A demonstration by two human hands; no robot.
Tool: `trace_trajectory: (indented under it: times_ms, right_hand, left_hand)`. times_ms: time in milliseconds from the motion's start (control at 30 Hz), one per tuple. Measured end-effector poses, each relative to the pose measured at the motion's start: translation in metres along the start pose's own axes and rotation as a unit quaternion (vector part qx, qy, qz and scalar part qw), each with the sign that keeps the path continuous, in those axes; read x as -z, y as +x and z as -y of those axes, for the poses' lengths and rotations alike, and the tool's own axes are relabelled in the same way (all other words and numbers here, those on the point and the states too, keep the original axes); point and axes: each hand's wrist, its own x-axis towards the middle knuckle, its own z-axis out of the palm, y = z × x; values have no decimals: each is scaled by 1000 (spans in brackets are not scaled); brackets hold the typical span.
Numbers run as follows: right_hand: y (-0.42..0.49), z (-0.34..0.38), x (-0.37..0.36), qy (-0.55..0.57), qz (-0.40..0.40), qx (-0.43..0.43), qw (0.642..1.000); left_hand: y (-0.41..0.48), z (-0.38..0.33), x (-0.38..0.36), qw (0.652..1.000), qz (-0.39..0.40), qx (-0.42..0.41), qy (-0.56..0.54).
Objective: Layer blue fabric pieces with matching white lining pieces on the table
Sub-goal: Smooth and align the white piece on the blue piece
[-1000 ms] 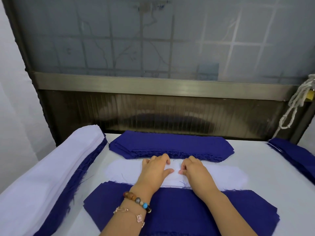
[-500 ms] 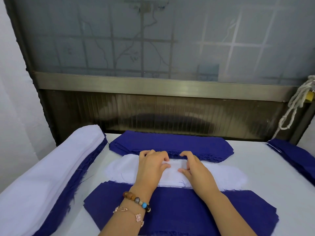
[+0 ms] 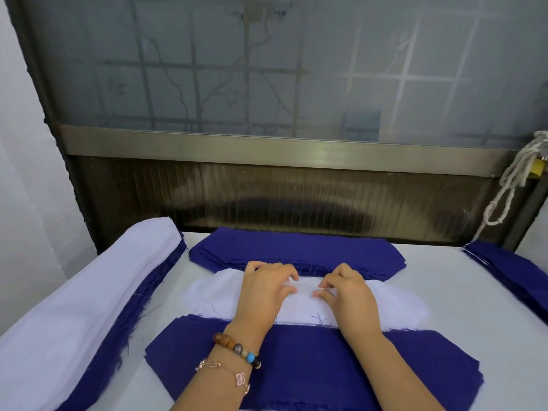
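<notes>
Mid-surface (image 3: 450, 280), between two blue stacks: both hands are on the white lining piece (image 3: 394, 304). The left hand (image 3: 264, 295) and right hand (image 3: 353, 298) sit side by side. Fingers are curled with the tips down on the lining, and each thumb is close to its forefinger. Can't tell whether a ply is actually pinched or only pressed.

Step, my read: separating or squaring a lining ply to pair with blue. The lining touches the far blue stack (image 3: 296, 250) and meets the near blue stack (image 3: 311, 366). The next move calls for a clean single-ply lift, then lining its edges up on a blue piece. The fabric is thin and its edges are frayed, so a second ply will likely drag along.

Count:
- Blue: three stacks (far, near and the right-edge blue stack (image 3: 516, 271)), plus blue layers under the left pile.
- White: one lining piece mid-surface and one tall white pile (image 3: 89, 292) on the left.
- Hands: two.
- Bracelets (image 3: 237, 348): two, on the left wrist.
</notes>
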Motion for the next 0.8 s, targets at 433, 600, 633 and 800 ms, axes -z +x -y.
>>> trace_trajectory:
  times_ms: [433, 600, 633, 800]
  right_hand:
    - [-5, 11, 12, -48, -73, 104, 991]
    - [-2, 4, 10, -82, -12, 115, 990]
    - [-1, 1, 8, -105, 37, 86, 990]
    - [8, -25, 21, -132, 156, -22, 979]
  left_hand:
    - [4, 6, -8, 998, 53, -7, 17]
    - [1, 7, -8, 996, 47, 8, 78]
    - [0, 8, -6, 994, 60, 11, 91]
    - [2, 30, 17, 978, 147, 85, 123]
